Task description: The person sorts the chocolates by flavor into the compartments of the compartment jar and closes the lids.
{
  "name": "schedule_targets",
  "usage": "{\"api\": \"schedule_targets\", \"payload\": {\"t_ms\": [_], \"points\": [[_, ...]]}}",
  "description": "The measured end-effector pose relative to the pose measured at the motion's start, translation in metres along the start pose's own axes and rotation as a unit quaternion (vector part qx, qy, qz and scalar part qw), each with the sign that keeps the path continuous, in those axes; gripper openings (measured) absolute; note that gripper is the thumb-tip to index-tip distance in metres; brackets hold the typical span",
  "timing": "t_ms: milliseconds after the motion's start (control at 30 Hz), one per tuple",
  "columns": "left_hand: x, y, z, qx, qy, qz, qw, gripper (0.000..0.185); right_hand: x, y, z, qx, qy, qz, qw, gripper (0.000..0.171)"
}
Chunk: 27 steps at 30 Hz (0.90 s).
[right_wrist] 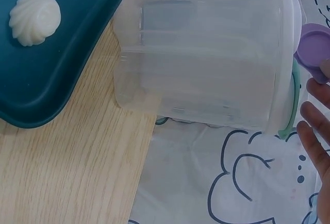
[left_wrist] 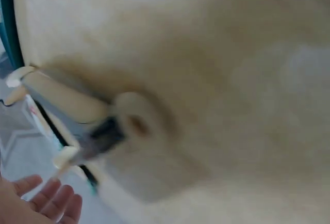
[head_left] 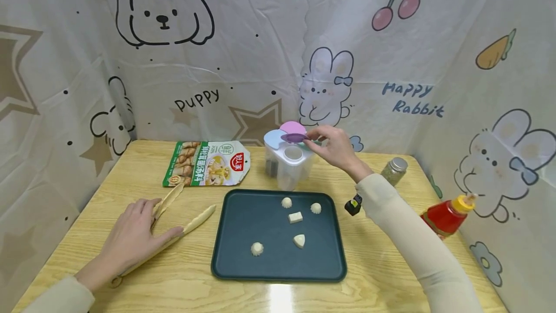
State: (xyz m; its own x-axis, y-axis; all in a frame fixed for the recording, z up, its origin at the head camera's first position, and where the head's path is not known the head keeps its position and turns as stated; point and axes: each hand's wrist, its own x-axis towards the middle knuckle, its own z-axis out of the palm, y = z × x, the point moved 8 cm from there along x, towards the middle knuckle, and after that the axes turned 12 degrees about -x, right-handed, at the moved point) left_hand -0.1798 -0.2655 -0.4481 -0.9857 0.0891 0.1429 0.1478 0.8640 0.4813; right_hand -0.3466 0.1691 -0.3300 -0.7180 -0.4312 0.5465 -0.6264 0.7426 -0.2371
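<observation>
A person's left hand [head_left: 134, 235] rests flat and relaxed on wooden tongs [head_left: 182, 216] beside a dark green tray [head_left: 234, 264] of white dumpling shapes, while the right hand [head_left: 336, 149] pinches the purple flip lid [head_left: 294, 137] atop a clear seasoning container [head_left: 288, 168] behind the tray.

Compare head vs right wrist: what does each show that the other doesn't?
Only head: left hand resting on the wooden tongs, seasoning packet, red sauce bottle, spice jar, and all five white pieces on the tray.
Only right wrist: a close side view of the clear container, which looks empty.
Both: right hand at the purple lid flap, the container, the tray and one swirled piece.
</observation>
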Motion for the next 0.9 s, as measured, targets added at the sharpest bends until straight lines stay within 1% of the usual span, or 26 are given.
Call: {"api": "schedule_targets", "payload": {"t_ms": [100, 167, 200, 300, 433, 667, 800, 900], "points": [[-0.01, -0.017, 0.004, -0.007, -0.023, -0.039, 0.999, 0.113, 0.0, 0.0, 0.001, 0.001, 0.0, -0.004, 1.0, 0.012], [-0.015, -0.026, 0.007, -0.005, -0.034, -0.055, 0.9979, 0.116, 0.0, 0.0, 0.001, 0.002, 0.002, -0.005, 1.0, 0.011], [-0.017, -0.029, 0.009, -0.003, -0.038, -0.058, 0.9976, 0.117, 0.0, 0.0, 0.001, 0.002, 0.003, -0.005, 1.0, 0.011], [-0.021, -0.034, 0.013, 0.001, -0.041, -0.055, 0.9976, 0.117, -0.001, 0.001, 0.001, 0.006, 0.003, -0.003, 1.0, 0.011], [-0.021, -0.033, 0.017, -0.004, -0.036, -0.046, 0.9983, 0.118, -0.001, 0.002, 0.001, 0.009, 0.002, 0.0, 1.0, 0.011], [-0.015, -0.027, 0.02, -0.003, -0.037, -0.05, 0.9981, 0.12, -0.001, 0.002, 0.001, 0.012, 0.0, 0.002, 1.0, 0.011], [-0.014, -0.024, 0.019, -0.007, -0.031, -0.05, 0.9982, 0.115, -0.001, 0.002, 0.001, 0.012, -0.003, 0.002, 1.0, 0.011], [-0.01, -0.018, 0.013, -0.017, -0.026, -0.035, 0.9989, 0.11, 0.0, 0.002, 0.0, 0.011, -0.004, 0.002, 1.0, 0.011]]}}
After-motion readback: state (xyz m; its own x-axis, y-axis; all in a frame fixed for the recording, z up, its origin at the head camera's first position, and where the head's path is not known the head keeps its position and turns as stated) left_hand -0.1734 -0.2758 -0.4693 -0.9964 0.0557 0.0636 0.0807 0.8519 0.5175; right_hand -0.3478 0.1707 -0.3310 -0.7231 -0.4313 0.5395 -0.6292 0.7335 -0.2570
